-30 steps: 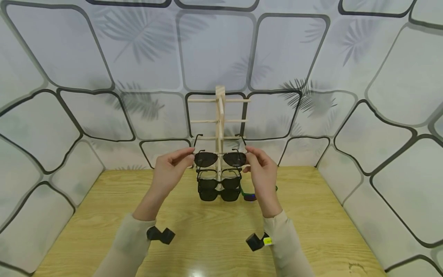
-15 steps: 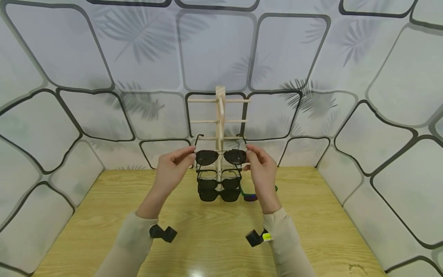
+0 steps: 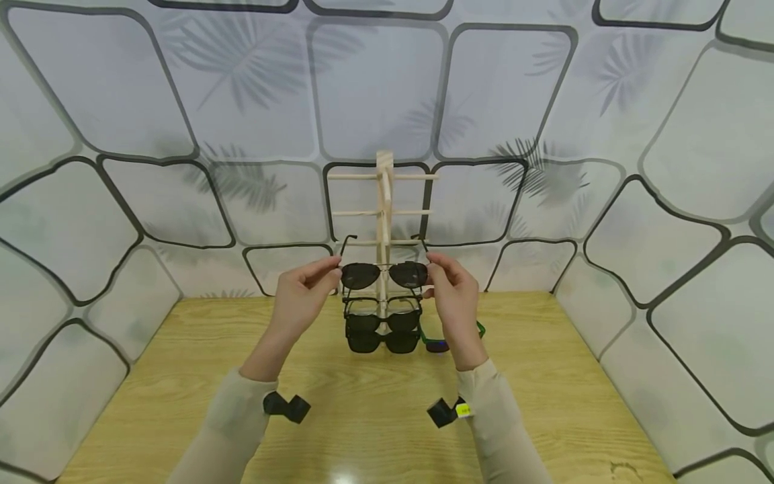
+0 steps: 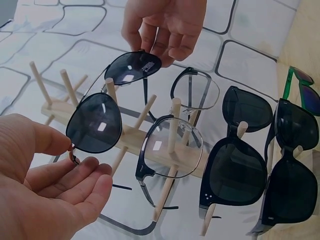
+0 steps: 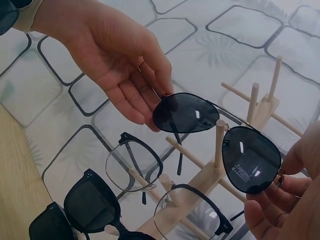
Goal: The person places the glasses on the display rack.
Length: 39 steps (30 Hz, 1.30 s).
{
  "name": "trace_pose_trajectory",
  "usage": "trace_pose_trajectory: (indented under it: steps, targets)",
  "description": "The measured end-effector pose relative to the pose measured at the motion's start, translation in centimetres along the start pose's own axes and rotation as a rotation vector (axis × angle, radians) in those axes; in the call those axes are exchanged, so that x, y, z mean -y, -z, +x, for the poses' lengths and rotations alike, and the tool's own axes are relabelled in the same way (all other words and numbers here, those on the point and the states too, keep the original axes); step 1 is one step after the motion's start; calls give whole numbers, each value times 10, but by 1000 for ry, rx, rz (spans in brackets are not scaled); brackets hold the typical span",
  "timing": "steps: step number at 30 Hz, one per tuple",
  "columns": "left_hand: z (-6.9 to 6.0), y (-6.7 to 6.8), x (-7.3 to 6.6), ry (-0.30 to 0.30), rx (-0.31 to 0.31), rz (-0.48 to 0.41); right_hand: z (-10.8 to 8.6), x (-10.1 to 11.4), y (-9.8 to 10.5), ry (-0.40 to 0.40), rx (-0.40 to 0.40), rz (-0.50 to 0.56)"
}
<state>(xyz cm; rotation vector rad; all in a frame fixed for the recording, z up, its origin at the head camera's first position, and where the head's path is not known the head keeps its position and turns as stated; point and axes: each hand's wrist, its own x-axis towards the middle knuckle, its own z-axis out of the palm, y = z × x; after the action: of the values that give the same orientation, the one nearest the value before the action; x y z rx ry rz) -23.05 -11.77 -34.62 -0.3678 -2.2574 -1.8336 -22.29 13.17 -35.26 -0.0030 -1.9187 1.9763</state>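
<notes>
Dark aviator sunglasses [image 3: 361, 276] with a thin metal double bridge are held between both hands at the wooden rack [image 3: 384, 195]. The left hand [image 3: 296, 302] pinches one hinge corner between thumb and index finger; in the left wrist view its other fingers lie loosely curled below. The right hand [image 3: 456, 302] pinches the opposite corner. In the right wrist view the aviators' bridge [image 5: 225, 114] is at a peg of the rack. Below them the rack carries clear half-rim glasses [image 4: 172, 147] and two pairs of black sunglasses [image 4: 236, 167].
Sunglasses with a green frame [image 3: 437, 345] lie right of the rack, partly behind the right hand. Bare pegs [image 3: 353, 177] stick out on both sides of the rack's upper part. Patterned cloth walls [image 3: 260, 121] surround the wooden table [image 3: 363, 417] at the back and sides.
Both hands keep their pinch on the aviators. The right hand has shifted slightly left, and the glasses have moved very little.
</notes>
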Motion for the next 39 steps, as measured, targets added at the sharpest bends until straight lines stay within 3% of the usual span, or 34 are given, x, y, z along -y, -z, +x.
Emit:
trace_pose_trajectory:
  steps: [39]
  targets:
    - [3,1,6,-20,8,23,3,-4,-2,-17,-4,-12]
